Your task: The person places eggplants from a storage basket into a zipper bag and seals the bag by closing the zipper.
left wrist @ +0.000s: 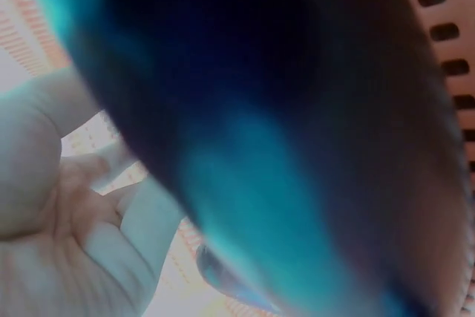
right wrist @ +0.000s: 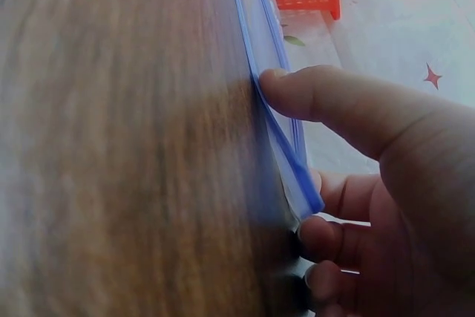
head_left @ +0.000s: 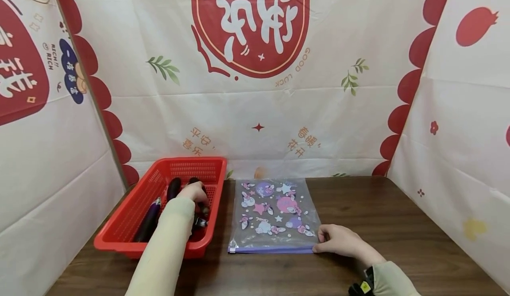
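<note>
A red plastic basket [head_left: 194, 251] stands on the left, with several dark purple eggplants in it. My left hand [head_left: 194, 192] reaches inside and grips one eggplant [left wrist: 223, 109] near the basket's right side; its fingertips are hidden behind that eggplant in the left wrist view. To the right lies a clear zip bag [head_left: 275, 218] printed with pink and purple cartoon figures, flat, its purple zip edge toward me. The white slider [head_left: 232, 250] sits at the zip's left end. At the other end, my right hand [head_left: 343, 241] pinches the bag's corner between thumb and fingers.
Another eggplant [head_left: 149, 221] lies along the basket's left side, and one [head_left: 173, 188] rests toward the back. Everything stands on a dark wooden table [head_left: 271, 276]. White printed cloth [head_left: 259, 110] walls off the back and both sides.
</note>
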A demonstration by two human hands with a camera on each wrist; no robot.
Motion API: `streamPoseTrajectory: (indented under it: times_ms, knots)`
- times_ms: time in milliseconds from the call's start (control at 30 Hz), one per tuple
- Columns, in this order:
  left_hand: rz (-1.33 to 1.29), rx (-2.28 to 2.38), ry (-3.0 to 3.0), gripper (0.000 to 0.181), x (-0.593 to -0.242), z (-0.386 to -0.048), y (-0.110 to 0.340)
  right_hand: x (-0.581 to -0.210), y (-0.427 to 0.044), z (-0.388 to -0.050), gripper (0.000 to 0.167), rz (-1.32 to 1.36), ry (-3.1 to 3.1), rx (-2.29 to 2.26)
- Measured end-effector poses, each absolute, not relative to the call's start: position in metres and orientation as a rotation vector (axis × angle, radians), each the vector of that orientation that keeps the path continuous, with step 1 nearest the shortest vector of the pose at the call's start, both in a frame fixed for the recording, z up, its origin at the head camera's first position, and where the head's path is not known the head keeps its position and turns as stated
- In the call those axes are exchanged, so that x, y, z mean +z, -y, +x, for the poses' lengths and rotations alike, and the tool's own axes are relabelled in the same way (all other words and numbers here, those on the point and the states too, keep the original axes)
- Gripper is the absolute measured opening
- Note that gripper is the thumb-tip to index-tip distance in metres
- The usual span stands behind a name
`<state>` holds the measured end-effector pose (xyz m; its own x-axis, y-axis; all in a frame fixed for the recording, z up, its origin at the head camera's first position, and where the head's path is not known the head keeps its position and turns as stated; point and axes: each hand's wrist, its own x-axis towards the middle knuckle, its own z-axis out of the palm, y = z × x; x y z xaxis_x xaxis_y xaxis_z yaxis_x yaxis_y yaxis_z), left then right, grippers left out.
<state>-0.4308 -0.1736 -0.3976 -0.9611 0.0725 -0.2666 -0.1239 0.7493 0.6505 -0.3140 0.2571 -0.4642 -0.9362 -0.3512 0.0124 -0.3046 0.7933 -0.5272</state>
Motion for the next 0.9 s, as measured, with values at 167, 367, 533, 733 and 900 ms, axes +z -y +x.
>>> streamPoseTrajectory:
  times_ms: [167, 367, 533, 733, 900]
  knots:
    - [-0.03, 0.965, -2.697, 0.041, -0.397, -0.431, 0.174, -0.468, -0.257, -0.312, 0.035, -0.501, -2.905, -0.813]
    - [-0.04, 0.896, -2.749, 0.048, -0.39, -0.428, 0.177, -0.466, -0.256, -0.315, 0.035, -0.529, -2.921, -0.809]
    - [-0.051, 0.873, -2.76, 0.041, -0.387, -0.426, 0.177, -0.465, -0.256, -0.315, 0.035, -0.529, -2.918, -0.808]
    - [-0.04, 0.864, -2.755, 0.052, -0.383, -0.424, 0.176, -0.464, -0.255, -0.314, 0.035, -0.519, -2.924, -0.802]
    - [-0.032, 0.9, -2.715, 0.067, -0.381, -0.424, 0.177, -0.464, -0.255, -0.313, 0.036, -0.51, -2.934, -0.802]
